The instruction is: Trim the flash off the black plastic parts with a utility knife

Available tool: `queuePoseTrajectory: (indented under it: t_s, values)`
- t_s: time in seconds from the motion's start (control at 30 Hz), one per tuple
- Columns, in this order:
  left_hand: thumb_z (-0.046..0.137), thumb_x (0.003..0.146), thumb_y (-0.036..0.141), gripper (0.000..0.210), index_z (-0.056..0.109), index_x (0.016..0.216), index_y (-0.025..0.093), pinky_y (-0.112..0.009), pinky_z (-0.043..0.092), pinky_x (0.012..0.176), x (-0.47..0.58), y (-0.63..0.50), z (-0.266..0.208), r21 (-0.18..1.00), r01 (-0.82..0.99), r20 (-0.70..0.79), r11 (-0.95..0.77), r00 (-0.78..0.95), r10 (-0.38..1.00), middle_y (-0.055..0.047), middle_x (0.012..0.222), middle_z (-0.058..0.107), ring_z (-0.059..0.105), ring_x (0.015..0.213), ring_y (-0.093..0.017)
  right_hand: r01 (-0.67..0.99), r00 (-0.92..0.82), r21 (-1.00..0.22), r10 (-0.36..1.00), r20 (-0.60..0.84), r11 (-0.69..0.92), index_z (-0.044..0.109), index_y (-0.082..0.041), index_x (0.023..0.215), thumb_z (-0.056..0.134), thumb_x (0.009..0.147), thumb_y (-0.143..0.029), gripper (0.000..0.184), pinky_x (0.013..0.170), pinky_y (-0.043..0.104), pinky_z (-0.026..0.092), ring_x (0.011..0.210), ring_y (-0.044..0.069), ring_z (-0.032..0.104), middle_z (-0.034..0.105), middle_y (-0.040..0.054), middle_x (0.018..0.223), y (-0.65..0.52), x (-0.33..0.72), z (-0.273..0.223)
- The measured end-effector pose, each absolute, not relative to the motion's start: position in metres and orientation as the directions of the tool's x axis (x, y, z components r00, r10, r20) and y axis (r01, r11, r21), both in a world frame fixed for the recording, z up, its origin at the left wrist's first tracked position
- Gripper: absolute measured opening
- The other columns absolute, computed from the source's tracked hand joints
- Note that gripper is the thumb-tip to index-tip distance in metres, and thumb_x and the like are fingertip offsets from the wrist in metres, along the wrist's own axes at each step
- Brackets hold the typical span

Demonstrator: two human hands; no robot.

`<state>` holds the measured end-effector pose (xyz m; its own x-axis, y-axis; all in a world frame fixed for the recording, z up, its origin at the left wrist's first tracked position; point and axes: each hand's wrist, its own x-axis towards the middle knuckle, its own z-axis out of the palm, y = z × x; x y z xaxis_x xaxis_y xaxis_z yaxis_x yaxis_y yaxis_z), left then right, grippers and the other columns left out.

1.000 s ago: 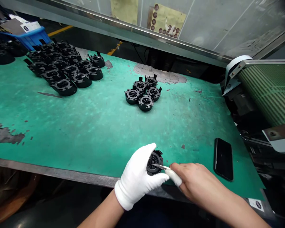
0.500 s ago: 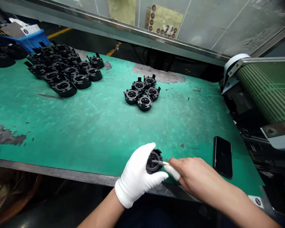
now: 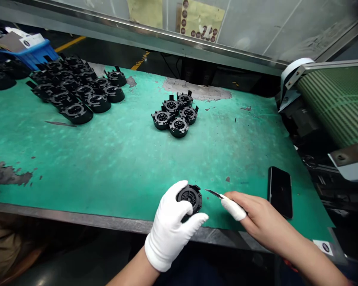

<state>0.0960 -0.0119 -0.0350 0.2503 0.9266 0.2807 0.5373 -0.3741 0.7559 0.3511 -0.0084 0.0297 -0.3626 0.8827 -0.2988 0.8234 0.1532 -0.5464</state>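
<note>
My left hand point(image 3: 173, 226), in a white glove, is closed around a round black plastic part point(image 3: 190, 196) near the table's front edge. Rings and small holes show on the part's upward face; the fingers cover its lower left side. In my right hand point(image 3: 253, 208) is a slim knife point(image 3: 214, 193) with a pointed metal blade. Its tip points left and stays a short way off the black part. A white cover wraps the right thumb point(image 3: 233, 207), and the other fingers are bare.
Several similar black parts point(image 3: 179, 126) stand grouped mid-table, with a larger cluster point(image 3: 77, 113) at the back left. A phone point(image 3: 279, 192) lies at right. Beyond it is a green conveyor belt point(image 3: 340, 99). A blue bin point(image 3: 43, 53) stands at the far left.
The knife has come out of the black part's centre and moved right with my right hand. My left fingers have shifted on the part, one now bent over its face.
</note>
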Motion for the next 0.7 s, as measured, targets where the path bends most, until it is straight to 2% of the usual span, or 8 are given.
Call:
queuePoseTrajectory:
  t_s: [0.1,0.17,0.23,0.33,0.43,0.5,0.57,0.7]
  values:
    - [0.072,0.087,0.037,0.039,0.062,0.123,0.026,-0.049,0.046,0.114,0.098,-0.013,-0.037,0.748,0.552,0.262,-0.369,0.265,0.928,-0.012,0.145,0.051,0.047,0.139,-0.031,0.808,-0.362,-0.563,0.9,-0.244,0.172,0.064,-0.027,0.125,0.038,0.104,-0.03,0.034,0.093,0.035,0.054,0.114,0.022,0.067,0.07,0.0057,0.127,-0.01,0.354,0.024]
    - [0.072,0.086,0.042,0.079,0.031,0.152,0.026,-0.053,0.043,0.116,0.101,-0.014,-0.039,0.761,0.585,0.181,-0.279,0.222,0.958,-0.015,0.154,0.042,0.043,0.143,-0.032,0.813,-0.345,-0.556,0.912,-0.219,0.174,0.063,-0.027,0.129,0.039,0.103,-0.028,0.036,0.098,0.037,0.054,0.118,0.022,0.066,0.069,0.0043,0.131,-0.008,0.356,0.022]
    - [0.073,0.084,0.046,0.099,0.011,0.158,0.023,-0.055,0.04,0.118,0.103,-0.015,-0.04,0.778,0.599,0.104,-0.188,0.172,0.98,-0.017,0.157,0.038,0.04,0.145,-0.033,0.815,-0.338,-0.549,0.922,-0.19,0.186,0.062,-0.027,0.131,0.04,0.101,-0.026,0.037,0.1,0.038,0.054,0.12,0.021,0.065,0.069,0.0033,0.132,-0.006,0.357,0.02]
    - [0.074,0.084,0.042,0.082,0.031,0.152,0.025,-0.053,0.04,0.119,0.104,-0.017,-0.04,0.783,0.585,0.129,-0.211,0.18,0.975,-0.015,0.16,0.034,0.039,0.146,-0.032,0.809,-0.36,-0.544,0.919,-0.16,0.222,0.063,-0.027,0.131,0.043,0.1,-0.024,0.038,0.1,0.037,0.055,0.118,0.022,0.067,0.069,0.0028,0.132,-0.003,0.357,0.018]
    - [0.076,0.084,0.031,0.038,0.06,0.118,0.023,-0.049,0.045,0.115,0.104,-0.021,-0.04,0.79,0.525,0.271,-0.317,0.165,0.948,-0.012,0.156,0.039,0.044,0.143,-0.031,0.798,-0.391,-0.545,0.909,-0.147,0.255,0.064,-0.027,0.13,0.044,0.1,-0.025,0.036,0.097,0.037,0.057,0.116,0.022,0.068,0.07,0.0031,0.131,-0.001,0.355,0.016]
    - [0.078,0.082,0.025,0.02,0.059,0.088,0.02,-0.047,0.049,0.11,0.106,-0.024,-0.041,0.806,0.495,0.321,-0.325,0.097,0.942,-0.013,0.15,0.046,0.049,0.138,-0.031,0.791,-0.404,-0.548,0.904,-0.137,0.271,0.063,-0.026,0.13,0.043,0.101,-0.026,0.036,0.096,0.037,0.057,0.116,0.023,0.068,0.07,0.0038,0.13,0.0,0.354,0.015]
    - [0.077,0.082,0.023,0.034,0.046,0.07,0.02,-0.045,0.049,0.106,0.108,-0.026,-0.041,0.819,0.491,0.315,-0.298,0.049,0.948,-0.013,0.146,0.05,0.052,0.135,-0.031,0.787,-0.41,-0.554,0.902,-0.139,0.272,0.063,-0.026,0.131,0.041,0.101,-0.026,0.036,0.097,0.038,0.057,0.116,0.023,0.068,0.07,0.004,0.131,0.0,0.354,0.014]
    - [0.079,0.081,0.028,0.027,0.053,0.086,0.02,-0.048,0.047,0.11,0.112,-0.025,-0.039,0.831,0.502,0.266,-0.24,0.019,0.964,-0.014,0.144,0.051,0.051,0.135,-0.03,0.783,-0.422,-0.569,0.887,-0.186,0.253,0.06,-0.028,0.132,0.039,0.103,-0.028,0.036,0.098,0.039,0.056,0.117,0.022,0.067,0.069,0.0024,0.133,0.0,0.351,0.013]
